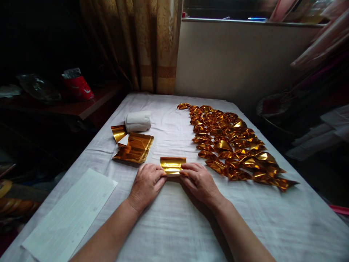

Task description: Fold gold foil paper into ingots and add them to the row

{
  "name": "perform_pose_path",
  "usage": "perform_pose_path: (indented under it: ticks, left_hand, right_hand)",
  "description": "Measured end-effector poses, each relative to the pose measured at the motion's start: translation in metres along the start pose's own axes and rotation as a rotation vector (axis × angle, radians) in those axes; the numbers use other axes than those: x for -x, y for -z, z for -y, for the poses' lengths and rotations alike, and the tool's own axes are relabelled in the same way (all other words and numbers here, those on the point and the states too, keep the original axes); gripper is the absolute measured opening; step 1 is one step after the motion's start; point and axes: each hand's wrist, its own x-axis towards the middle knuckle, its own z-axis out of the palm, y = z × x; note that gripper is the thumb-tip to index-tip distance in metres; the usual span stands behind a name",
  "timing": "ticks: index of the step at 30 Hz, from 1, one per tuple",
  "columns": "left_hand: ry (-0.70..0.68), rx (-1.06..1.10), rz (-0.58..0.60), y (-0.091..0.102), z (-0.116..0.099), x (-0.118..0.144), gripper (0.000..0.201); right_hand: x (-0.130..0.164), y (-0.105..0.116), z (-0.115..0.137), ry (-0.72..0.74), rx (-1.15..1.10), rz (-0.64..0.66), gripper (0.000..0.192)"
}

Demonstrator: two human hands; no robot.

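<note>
A small sheet of gold foil paper lies folded on the white cloth-covered table, straight in front of me. My left hand pinches its near left edge. My right hand pinches its near right edge. Both hands rest on the cloth with fingers curled onto the foil. To the left lies a loose stack of flat gold foil sheets. To the right spreads a wide patch of several folded gold foil pieces, laid in rows.
A rolled white bundle sits behind the foil stack. A white lined paper sheet lies at the near left. A dark side table with a red bag stands left; curtain and wall are behind.
</note>
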Motion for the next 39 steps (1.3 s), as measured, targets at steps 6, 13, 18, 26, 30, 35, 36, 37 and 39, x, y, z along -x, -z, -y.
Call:
perform_pose_path:
  ticks: [6,13,18,26,30,35,36,37,39]
  left_hand:
    - [0.092,-0.071,0.014,-0.002,-0.002,-0.004,0.006]
    - [0.162,-0.16,0.004,-0.009,-0.002,-0.006,0.013]
    - [0.074,-0.202,-0.119,-0.012,-0.005,-0.004,0.023]
    - [-0.257,-0.152,0.023,-0.018,-0.025,0.002,0.027]
    - [-0.242,-0.164,0.098,-0.023,-0.024,0.006,0.034]
    - [-0.202,-0.135,0.175,-0.02,-0.025,0.006,0.037]
    - [-0.193,-0.125,0.18,-0.019,-0.025,0.005,0.038]
    - [-0.187,-0.115,0.181,-0.019,-0.026,0.005,0.037]
    - [-0.182,-0.095,0.177,-0.018,-0.026,0.005,0.037]
  right_hand:
    - [-0.001,-0.003,0.002,-0.171,0.046,-0.082,0.02]
    - [-0.002,-0.012,0.01,-0.255,0.118,-0.131,0.014]
    - [-0.001,-0.016,0.01,-0.269,0.173,-0.149,0.015]
    - [0.0,-0.022,0.008,-0.26,0.191,-0.19,0.03]
    - [0.0,-0.021,0.008,-0.259,0.201,-0.195,0.029]
    - [0.001,-0.013,0.015,-0.074,0.193,-0.162,0.027]
    - [0.002,-0.012,0.017,-0.037,0.189,-0.13,0.027]
    - [0.002,-0.011,0.019,-0.014,0.188,-0.093,0.028]
    - [0.004,-0.01,0.021,-0.008,0.192,-0.023,0.03]
